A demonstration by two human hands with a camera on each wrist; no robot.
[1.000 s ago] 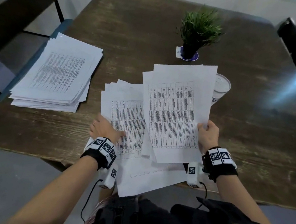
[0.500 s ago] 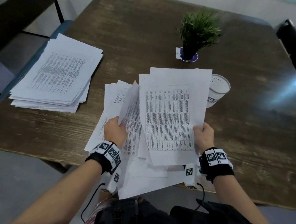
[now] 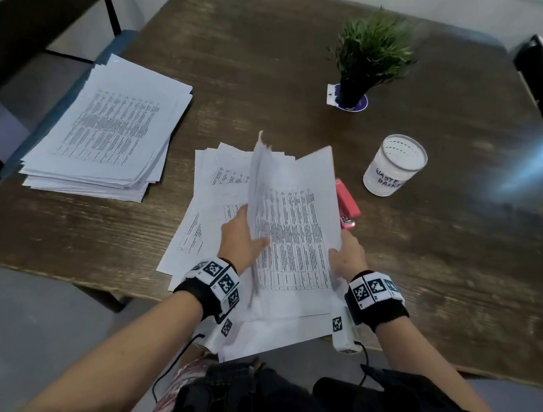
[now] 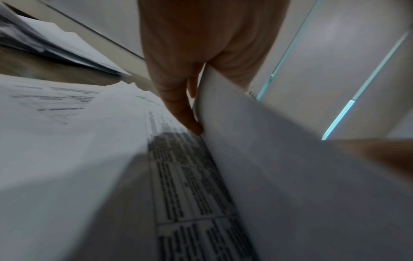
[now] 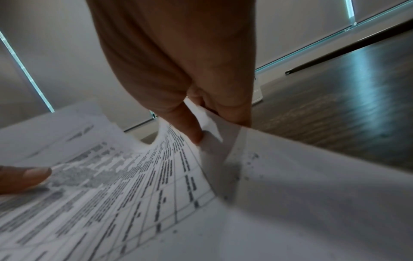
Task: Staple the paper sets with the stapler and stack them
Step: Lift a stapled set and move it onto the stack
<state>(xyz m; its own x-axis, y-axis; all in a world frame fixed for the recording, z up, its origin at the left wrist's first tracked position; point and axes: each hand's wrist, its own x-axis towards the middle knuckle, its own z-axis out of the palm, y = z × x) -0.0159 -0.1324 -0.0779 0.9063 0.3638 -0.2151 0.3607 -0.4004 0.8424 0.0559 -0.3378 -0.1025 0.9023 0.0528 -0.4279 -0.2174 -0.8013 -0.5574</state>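
My right hand (image 3: pixel 347 258) pinches the near right corner of a printed paper set (image 3: pixel 301 229), held slightly above the table; the right wrist view shows the pinch (image 5: pixel 201 134) on that corner. My left hand (image 3: pixel 243 237) holds a single sheet (image 3: pixel 260 186) raised on edge against the set's left side, fingers (image 4: pixel 185 113) behind the sheet (image 4: pixel 279 167). Loose printed sheets (image 3: pixel 212 186) lie fanned underneath. A pink stapler (image 3: pixel 347 204) lies on the table just right of the set. At the far left sits a thick stack of papers (image 3: pixel 105 131).
A white cup marked as a waste basket (image 3: pixel 394 165) stands right of the stapler. A small potted plant (image 3: pixel 370 51) is at the back. The wooden table (image 3: pixel 461 267) has a near edge by my body. Dark chairs stand at left and right.
My left hand picked a sheet off the loose pile and swung it up and right against the set. The set shifted left, and the stapler came into view.
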